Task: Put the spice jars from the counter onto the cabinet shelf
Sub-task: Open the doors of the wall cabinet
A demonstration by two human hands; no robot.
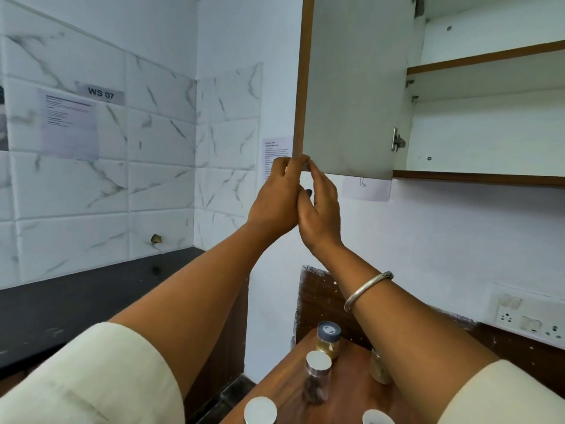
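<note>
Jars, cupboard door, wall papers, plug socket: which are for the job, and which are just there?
For the job: spice jars, cupboard door gripped by the left hand, shelf.
Just there: wall papers, plug socket, bangle.

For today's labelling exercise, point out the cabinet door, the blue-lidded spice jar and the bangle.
cabinet door (351, 87): head view, inner face.
blue-lidded spice jar (328, 329): head view, lid top.
bangle (365, 288): head view, band's middle.

Five spice jars (318, 381) are counted on the counter (347, 402); two shelves (489, 58), one cabinet door (351, 87) and one bangle (367, 289) are seen.
</note>
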